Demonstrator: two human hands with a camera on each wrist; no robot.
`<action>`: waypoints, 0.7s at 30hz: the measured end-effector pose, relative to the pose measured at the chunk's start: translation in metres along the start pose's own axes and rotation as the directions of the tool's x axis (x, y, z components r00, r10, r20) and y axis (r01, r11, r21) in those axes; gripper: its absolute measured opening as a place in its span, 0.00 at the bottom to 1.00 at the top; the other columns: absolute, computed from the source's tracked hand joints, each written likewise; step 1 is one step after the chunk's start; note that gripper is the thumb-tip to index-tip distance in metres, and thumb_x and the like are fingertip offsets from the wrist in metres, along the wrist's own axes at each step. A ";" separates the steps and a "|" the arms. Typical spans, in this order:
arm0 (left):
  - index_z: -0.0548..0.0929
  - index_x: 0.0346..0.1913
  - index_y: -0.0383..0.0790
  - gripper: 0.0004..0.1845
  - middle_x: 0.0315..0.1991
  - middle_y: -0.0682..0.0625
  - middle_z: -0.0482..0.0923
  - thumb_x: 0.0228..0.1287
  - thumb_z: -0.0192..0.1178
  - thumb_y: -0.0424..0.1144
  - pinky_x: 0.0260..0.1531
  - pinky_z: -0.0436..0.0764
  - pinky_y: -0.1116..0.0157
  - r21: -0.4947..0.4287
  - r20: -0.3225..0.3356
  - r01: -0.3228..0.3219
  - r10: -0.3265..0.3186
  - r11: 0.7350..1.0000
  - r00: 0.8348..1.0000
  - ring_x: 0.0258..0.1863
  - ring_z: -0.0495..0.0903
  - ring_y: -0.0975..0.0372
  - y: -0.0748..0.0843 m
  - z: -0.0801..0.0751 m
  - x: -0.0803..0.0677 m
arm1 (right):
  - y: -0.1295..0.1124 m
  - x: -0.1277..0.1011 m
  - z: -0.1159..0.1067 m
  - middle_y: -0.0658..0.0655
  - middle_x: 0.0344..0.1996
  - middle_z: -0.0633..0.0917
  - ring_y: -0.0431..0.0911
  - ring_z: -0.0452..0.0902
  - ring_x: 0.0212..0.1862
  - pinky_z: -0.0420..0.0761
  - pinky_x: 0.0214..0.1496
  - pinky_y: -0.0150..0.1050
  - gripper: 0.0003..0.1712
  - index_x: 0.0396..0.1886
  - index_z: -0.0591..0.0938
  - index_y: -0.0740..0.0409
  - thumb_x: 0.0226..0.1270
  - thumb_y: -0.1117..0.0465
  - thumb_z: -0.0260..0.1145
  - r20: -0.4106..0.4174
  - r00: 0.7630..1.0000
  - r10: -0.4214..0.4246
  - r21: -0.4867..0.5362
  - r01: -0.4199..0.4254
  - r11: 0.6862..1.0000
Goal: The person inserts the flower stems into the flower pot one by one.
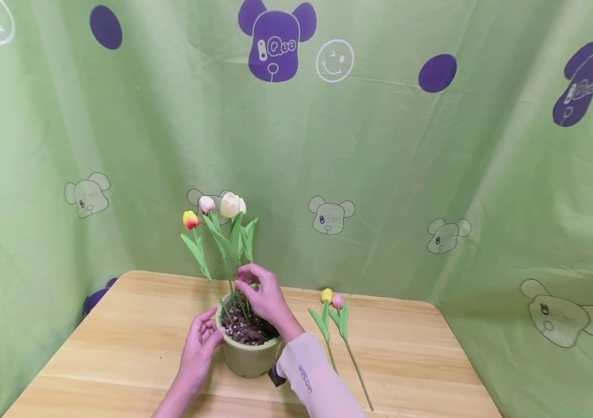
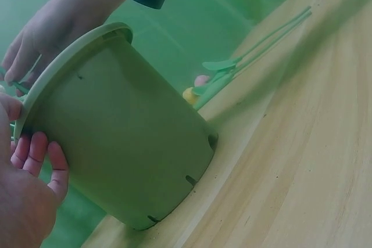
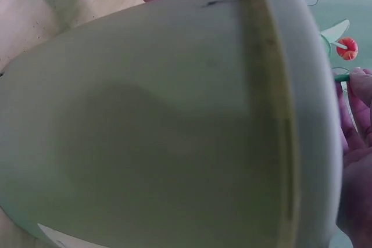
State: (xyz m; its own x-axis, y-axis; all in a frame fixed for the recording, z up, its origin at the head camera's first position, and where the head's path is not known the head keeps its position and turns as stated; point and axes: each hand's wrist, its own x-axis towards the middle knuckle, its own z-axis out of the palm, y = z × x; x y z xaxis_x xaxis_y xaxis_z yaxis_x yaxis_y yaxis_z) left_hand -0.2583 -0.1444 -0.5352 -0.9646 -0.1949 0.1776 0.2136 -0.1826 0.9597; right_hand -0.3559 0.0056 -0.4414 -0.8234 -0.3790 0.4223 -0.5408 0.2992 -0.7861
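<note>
An olive-green flower pot filled with dark soil stands on the table. At its left side my left hand grips the rim, the thumb over the edge and the fingers against the outer wall. My right hand is above the soil and pinches a green tulip stem between thumb and fingers. Several artificial tulips rise from the pot: a yellow-red tulip, a pink tulip and cream ones. Which bloom belongs to the pinched stem I cannot tell.
Right of the pot, a yellow tulip and a pink tulip lie on the wooden table. A green patterned curtain hangs behind and at both sides of the table.
</note>
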 end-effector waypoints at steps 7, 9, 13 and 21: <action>0.62 0.74 0.30 0.31 0.53 0.37 0.72 0.72 0.57 0.27 0.50 0.86 0.72 -0.002 -0.002 -0.003 0.003 1.000 1.000 0.46 0.80 0.64 0.001 0.000 0.001 | 0.007 0.000 0.003 0.54 0.41 0.87 0.41 0.81 0.40 0.87 0.42 0.31 0.13 0.54 0.84 0.57 0.73 0.62 0.67 0.014 1.000 -0.010 -0.009 0.010 1.000; 0.62 0.74 0.30 0.31 0.53 0.37 0.72 0.72 0.57 0.27 0.50 0.86 0.71 -0.003 -0.001 -0.001 0.001 1.000 1.000 0.46 0.80 0.65 0.001 0.000 0.001 | 0.009 -0.001 0.004 0.53 0.42 0.88 0.41 0.82 0.42 0.87 0.45 0.31 0.13 0.55 0.84 0.55 0.73 0.61 0.67 0.028 0.999 -0.017 -0.036 0.018 0.999; 0.63 0.74 0.31 0.31 0.53 0.37 0.73 0.71 0.57 0.26 0.51 0.86 0.71 -0.009 -0.002 0.012 -0.012 1.000 1.000 0.46 0.81 0.65 0.001 0.000 0.002 | 0.013 -0.003 0.006 0.51 0.44 0.88 0.40 0.83 0.45 0.86 0.51 0.33 0.14 0.56 0.84 0.52 0.74 0.57 0.66 0.052 0.999 -0.009 -0.091 0.014 0.996; 0.63 0.74 0.32 0.30 0.53 0.36 0.73 0.71 0.57 0.26 0.51 0.86 0.71 -0.017 -0.004 0.018 -0.018 1.000 1.000 0.46 0.81 0.64 0.001 0.000 0.002 | 0.020 -0.004 0.008 0.51 0.43 0.88 0.41 0.83 0.44 0.86 0.51 0.33 0.13 0.54 0.84 0.54 0.73 0.57 0.68 0.047 0.999 -0.002 -0.085 0.006 0.996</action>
State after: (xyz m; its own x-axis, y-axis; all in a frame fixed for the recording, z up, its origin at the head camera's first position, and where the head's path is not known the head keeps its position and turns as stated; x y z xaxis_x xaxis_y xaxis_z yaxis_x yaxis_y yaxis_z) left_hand -0.2600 -0.1446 -0.5337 -0.9677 -0.1954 0.1596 0.1990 -0.2024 0.9589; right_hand -0.3625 0.0060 -0.4626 -0.8133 -0.4200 0.4027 -0.5587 0.3702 -0.7422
